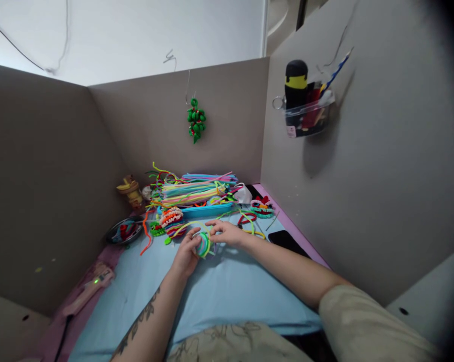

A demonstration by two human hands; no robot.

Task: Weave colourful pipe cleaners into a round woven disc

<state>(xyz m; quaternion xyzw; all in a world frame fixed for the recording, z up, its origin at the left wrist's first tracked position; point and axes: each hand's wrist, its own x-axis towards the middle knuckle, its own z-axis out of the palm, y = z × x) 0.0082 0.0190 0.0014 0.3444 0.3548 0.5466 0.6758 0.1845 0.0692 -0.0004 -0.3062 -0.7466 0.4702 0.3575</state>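
Both grips pinch the coiled disc [203, 245]: left hand [185, 256] and right hand [227, 233]. Behind the disc: blue tray [206, 210] stacked with pipe cleaners [195, 191]. Right of the disc, on the desk [227, 291]: phone [287, 241].

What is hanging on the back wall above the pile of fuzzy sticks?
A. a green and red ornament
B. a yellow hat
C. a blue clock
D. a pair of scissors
A: a green and red ornament dangles from a hook on the back wall, above the pile of fuzzy sticks.
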